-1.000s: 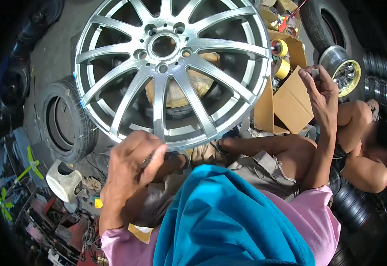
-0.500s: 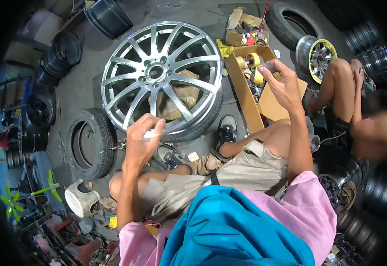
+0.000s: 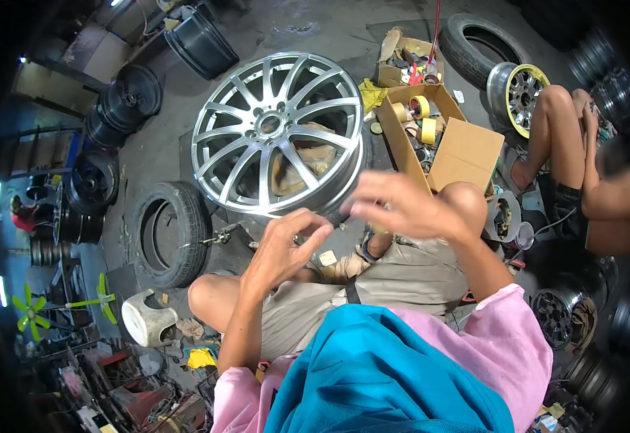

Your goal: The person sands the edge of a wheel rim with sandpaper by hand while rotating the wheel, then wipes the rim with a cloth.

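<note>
Silver multi-spoke wheel (image 3: 269, 136) lies face up, approx. ctr. of upper view, beyond both hands, on a dark tyre (image 3: 364, 160); brown crumpled matl. (image 3: 307, 167) visible betw. spokes.

L hand (image 3: 280, 251): near wheel's near edge, fingers curled, thumb apart from index w/ a part-open gap; can't tell if anything small is held. R hand (image 3: 407, 209): to the R of L hand, approx. same ht. in view, palm down, fingers extended & loosely parted, motion-blurred; can't tell if they hold anything. Hands apart from each other. Contact of either w/ wheel: can't tell.

Surroundings: open cardboard box (image 3: 410, 153) R of wheel, w/ yellow tape rolls (image 3: 428, 130) inside; smaller box (image 3: 390, 74) beyond, yellow crumpled sheet (image 3: 372, 95) near both. Loose tyre (image 3: 194, 234) L of wheel, white plastic stool (image 3: 136, 319) nearer wearer. Yellow-lipped rim (image 3: 500, 94) far R, beside another seated person (image 3: 557, 144).
</note>
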Motion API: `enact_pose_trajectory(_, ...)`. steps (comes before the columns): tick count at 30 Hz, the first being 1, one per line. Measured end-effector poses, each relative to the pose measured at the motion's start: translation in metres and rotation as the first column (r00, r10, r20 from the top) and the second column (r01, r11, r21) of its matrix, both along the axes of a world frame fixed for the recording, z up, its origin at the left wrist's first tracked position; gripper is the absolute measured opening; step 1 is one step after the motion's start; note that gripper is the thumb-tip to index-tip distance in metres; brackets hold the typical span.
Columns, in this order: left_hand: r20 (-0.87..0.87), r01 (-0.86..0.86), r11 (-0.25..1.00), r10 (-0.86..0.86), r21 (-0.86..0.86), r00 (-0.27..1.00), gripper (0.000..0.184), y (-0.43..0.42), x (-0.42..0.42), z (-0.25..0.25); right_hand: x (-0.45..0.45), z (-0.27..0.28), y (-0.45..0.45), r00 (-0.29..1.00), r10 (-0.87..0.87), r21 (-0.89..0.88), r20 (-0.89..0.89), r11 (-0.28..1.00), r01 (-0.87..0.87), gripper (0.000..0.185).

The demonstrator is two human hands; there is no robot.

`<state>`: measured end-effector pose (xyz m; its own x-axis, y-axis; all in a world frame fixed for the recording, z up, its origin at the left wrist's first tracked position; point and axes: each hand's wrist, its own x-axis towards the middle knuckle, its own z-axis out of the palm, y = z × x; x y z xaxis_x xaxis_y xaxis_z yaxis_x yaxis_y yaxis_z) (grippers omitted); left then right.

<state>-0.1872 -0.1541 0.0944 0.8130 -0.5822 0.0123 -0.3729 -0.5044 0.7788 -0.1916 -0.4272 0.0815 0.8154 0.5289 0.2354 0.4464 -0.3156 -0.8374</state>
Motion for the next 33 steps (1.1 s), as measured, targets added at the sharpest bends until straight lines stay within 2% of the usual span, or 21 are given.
enact_pose_trajectory(2,-0.138,0.038,0.997,-0.046,-0.060,0.989,0.025,0.003,-0.007,0.001,-0.017,0.007,0.017,0.987,0.089,0.022,-0.136,0.996,-0.087,0.018)
enact_pose_trajectory(4,-0.180,0.046,0.997,-0.056,-0.059,0.982,0.028,0.006,-0.015,0.003,-0.028,0.011,0.031,0.992,0.064,0.089,-0.112,0.995,-0.054,0.017)
enact_pose_trajectory(6,-0.272,0.074,0.983,-0.118,-0.168,0.955,0.026,0.008,-0.025,0.006,-0.032,0.012,0.041,0.994,0.049,0.154,-0.096,0.988,-0.034,0.017)
enact_pose_trajectory(8,-0.264,-0.007,0.971,-0.058,-0.240,0.963,0.024,0.005,-0.037,0.005,-0.033,0.011,0.052,0.994,-0.013,0.299,-0.111,0.953,0.045,0.016)
enact_pose_trajectory(10,-0.162,-0.090,0.953,0.044,-0.290,0.986,0.022,0.008,-0.045,0.003,-0.032,0.013,0.061,0.995,0.001,0.330,-0.096,0.944,0.031,0.015)
enact_pose_trajectory(11,-0.041,-0.100,0.959,0.092,-0.267,0.995,0.018,0.011,-0.048,0.004,-0.033,0.018,0.065,0.993,-0.053,0.353,-0.104,0.932,0.086,0.016)
enact_pose_trajectory(12,-0.013,-0.103,0.950,0.104,-0.295,0.994,0.016,0.013,-0.050,0.012,-0.035,0.024,0.069,0.988,-0.099,0.371,-0.119,0.918,0.137,0.016)
enact_pose_trajectory(13,0.031,-0.134,0.945,0.150,-0.297,0.988,0.016,0.021,-0.053,0.015,-0.036,0.029,0.068,0.987,-0.102,0.329,-0.126,0.934,0.139,0.019)
enact_pose_trajectory(15,0.111,-0.249,0.922,0.292,-0.297,0.950,0.017,0.046,-0.063,0.031,-0.033,0.038,0.062,0.987,-0.158,0.229,-0.003,0.961,0.155,0.025)
enact_pose_trajectory(16,0.150,-0.326,0.900,0.379,-0.289,0.913,0.017,0.064,-0.068,0.040,-0.030,0.045,0.053,0.970,-0.223,0.083,0.093,0.973,0.216,0.023)
enact_pose_trajectory(18,0.009,-0.576,0.726,0.624,-0.375,0.781,0.014,0.107,-0.080,0.036,-0.016,0.032,0.030,0.914,-0.380,0.121,0.141,0.923,0.365,0.021)
enact_pose_trajectory(20,-0.082,-0.622,0.507,0.733,-0.597,0.676,0.011,0.142,-0.089,0.037,0.007,0.027,-0.010,0.864,-0.504,0.049,0.005,0.863,0.503,0.021)
enact_pose_trajectory(21,-0.118,-0.675,0.415,0.795,-0.610,0.595,0.012,0.162,-0.096,0.035,0.022,0.016,-0.037,0.866,-0.497,0.043,-0.052,0.866,0.499,0.022)
enact_pose_trajectory(22,-0.089,-0.700,0.383,0.839,-0.603,0.536,0.012,0.182,-0.100,0.030,0.036,0.006,-0.060,0.859,-0.501,0.030,-0.103,0.862,0.506,0.024)
enact_pose_trajectory(24,-0.080,-0.771,0.299,0.908,-0.562,0.411,0.013,0.214,-0.107,0.007,0.057,-0.008,-0.081,0.834,-0.550,-0.078,-0.029,0.833,0.547,0.026)
enact_pose_trajectory(26,-0.089,-0.828,0.264,0.932,-0.494,0.351,0.014,0.241,-0.116,-0.038,0.069,-0.019,-0.082,0.820,-0.572,-0.153,-0.018,0.812,0.563,0.026)
enact_pose_trajectory(27,-0.131,-0.887,0.266,0.933,-0.377,0.336,0.013,0.248,-0.123,-0.061,0.073,-0.027,-0.078,0.823,-0.567,-0.162,-0.041,0.816,0.554,0.026)
enact_pose_trajectory(29,-0.161,-0.923,0.276,0.932,-0.268,0.325,0.015,0.245,-0.130,-0.115,0.078,-0.041,-0.059,0.848,-0.512,-0.155,-0.137,0.857,0.492,0.025)
enact_pose_trajectory(31,-0.202,-0.932,0.363,0.911,-0.013,0.358,0.021,0.254,-0.146,-0.186,0.076,-0.048,-0.025,0.889,-0.443,-0.210,-0.117,0.886,0.414,0.022)
enact_pose_trajectory(32,-0.029,-0.918,0.389,0.921,0.074,0.388,0.023,0.256,-0.155,-0.217,0.077,-0.053,-0.016,0.915,-0.396,-0.275,-0.079,0.891,0.362,0.021)
enact_pose_trajectory(33,0.051,-0.903,0.402,0.909,0.151,0.413,0.023,0.265,-0.167,-0.260,0.073,-0.048,-0.001,0.925,-0.379,-0.306,0.024,0.878,0.368,0.020)
